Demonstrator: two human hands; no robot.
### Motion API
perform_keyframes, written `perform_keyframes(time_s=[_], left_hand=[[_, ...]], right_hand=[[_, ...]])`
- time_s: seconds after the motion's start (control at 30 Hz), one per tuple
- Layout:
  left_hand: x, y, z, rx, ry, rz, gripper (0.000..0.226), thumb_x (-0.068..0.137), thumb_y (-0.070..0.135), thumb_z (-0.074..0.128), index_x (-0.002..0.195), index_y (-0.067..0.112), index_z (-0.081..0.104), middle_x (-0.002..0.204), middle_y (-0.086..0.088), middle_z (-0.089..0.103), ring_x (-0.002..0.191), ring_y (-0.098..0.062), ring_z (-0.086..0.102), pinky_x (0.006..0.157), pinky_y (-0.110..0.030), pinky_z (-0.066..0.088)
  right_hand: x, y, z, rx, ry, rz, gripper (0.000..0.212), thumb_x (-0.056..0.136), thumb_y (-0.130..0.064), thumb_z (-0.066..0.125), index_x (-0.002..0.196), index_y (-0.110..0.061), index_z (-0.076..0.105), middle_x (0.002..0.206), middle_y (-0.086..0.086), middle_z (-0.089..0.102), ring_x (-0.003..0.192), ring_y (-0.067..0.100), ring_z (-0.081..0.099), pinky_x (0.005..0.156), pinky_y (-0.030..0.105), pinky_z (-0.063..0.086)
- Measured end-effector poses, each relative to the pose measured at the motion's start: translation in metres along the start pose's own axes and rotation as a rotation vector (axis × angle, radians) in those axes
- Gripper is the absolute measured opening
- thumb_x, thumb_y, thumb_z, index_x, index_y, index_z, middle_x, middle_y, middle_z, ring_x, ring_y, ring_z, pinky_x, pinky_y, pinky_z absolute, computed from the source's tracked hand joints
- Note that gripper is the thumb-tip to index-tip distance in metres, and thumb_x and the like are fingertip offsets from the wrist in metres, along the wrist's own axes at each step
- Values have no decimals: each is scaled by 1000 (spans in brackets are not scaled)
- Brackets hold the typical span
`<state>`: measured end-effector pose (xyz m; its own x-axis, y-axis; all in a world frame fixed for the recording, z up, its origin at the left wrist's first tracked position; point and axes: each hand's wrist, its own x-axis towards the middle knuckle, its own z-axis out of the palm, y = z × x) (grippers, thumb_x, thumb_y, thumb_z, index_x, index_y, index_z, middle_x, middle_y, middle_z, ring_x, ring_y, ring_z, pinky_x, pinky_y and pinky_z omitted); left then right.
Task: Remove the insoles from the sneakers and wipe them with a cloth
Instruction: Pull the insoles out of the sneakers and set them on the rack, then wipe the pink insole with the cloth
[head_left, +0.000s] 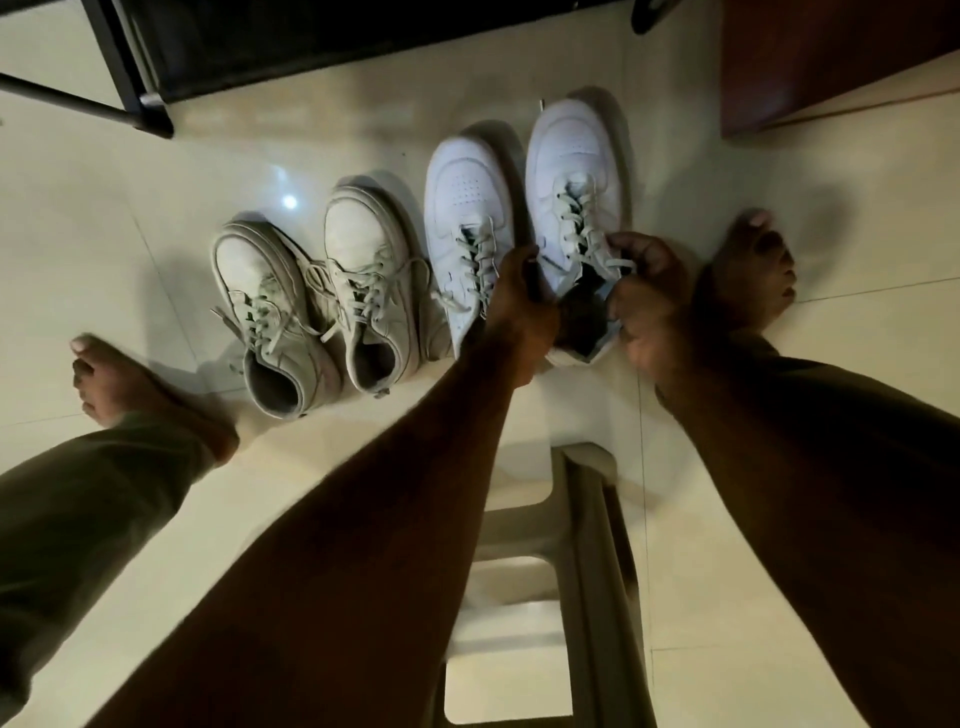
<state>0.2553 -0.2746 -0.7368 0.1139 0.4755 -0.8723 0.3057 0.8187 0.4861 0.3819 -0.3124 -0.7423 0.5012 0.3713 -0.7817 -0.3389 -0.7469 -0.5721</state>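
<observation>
Several sneakers stand in a row on the pale tile floor: two beige ones (275, 312) (369, 280) at left and two white ones (467, 208) (574, 171) at right. My left hand (522, 306) grips the left side of the rightmost white sneaker near its opening. My right hand (647, 296) grips the tongue and collar on its right side, pulling the dark opening (582, 317) wide. An insole cannot be made out inside. No cloth is in view.
My bare feet (119, 384) (748, 270) rest on the floor either side of the shoes. A pale plastic stool (545, 561) stands below my arms. A black metal rack (130, 62) is at top left and a brown wooden cabinet (831, 57) at top right.
</observation>
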Motion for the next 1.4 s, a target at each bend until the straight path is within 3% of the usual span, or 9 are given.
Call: perform_keyframes(time_s=[0.13,0.47,0.63,0.73,0.8,0.93,1.03,1.17,1.4], left_hand=[[6,-10,-5,41,6,12,79,74,7,74,147,19,46,139,-7,61,127,-24,60,102,-48,56],[1,-14,-25,87,14,66,78,78,3,72,146,22,40,133,-5,61,121,-25,61,99,-53,56],[-4,-13,-15,80,-42,62,80,84,-14,68,150,15,33,132,-5,59,114,-17,61,93,-27,56],[-8,-6,-18,129,-42,53,73,88,-8,68,149,18,38,135,-7,61,121,-21,60,92,-26,56],[-16,2,-25,137,-36,39,60,90,-13,57,143,14,45,130,-11,63,113,-22,62,75,-20,57],[-47,30,-43,155,-68,52,54,94,-17,50,138,14,43,101,3,57,83,-8,56,69,-18,52],[-82,54,-54,201,-32,106,40,100,-14,40,122,19,46,96,1,51,77,-14,50,52,-13,43],[-137,77,-69,-13,-68,87,55,98,-14,47,148,9,36,121,-5,53,85,-16,57,53,-14,45],[-228,129,-108,-70,8,299,46,94,-13,56,133,11,51,117,-9,61,102,-23,57,64,-20,46]], right_hand=[[1,10,9,-7,13,-18,58,52,4,45,100,-19,68,103,8,72,92,21,70,79,33,58],[-9,13,28,35,-35,-52,58,60,16,50,106,-14,67,114,17,71,105,30,69,84,36,59],[-3,10,18,-47,-32,-70,61,59,17,52,101,-22,69,110,8,73,105,25,70,94,49,58],[-15,3,22,-52,-54,-50,52,61,7,52,104,-18,67,111,9,72,106,26,69,85,39,58],[-28,-8,25,-68,-36,-34,43,72,4,54,105,-20,67,109,4,72,105,28,70,71,30,54],[-56,-37,22,-102,-14,-44,57,78,17,53,125,-14,65,112,-5,63,83,-9,55,58,11,48],[-85,-60,17,-129,-33,-118,57,78,14,57,128,-14,65,117,-3,59,86,-8,53,76,20,56],[-137,-89,13,-102,-92,-198,52,65,1,63,113,-20,69,120,8,68,108,22,66,98,40,56],[-228,-135,16,-113,-205,-400,48,76,22,59,114,-7,70,110,7,70,95,16,65,65,6,48]])
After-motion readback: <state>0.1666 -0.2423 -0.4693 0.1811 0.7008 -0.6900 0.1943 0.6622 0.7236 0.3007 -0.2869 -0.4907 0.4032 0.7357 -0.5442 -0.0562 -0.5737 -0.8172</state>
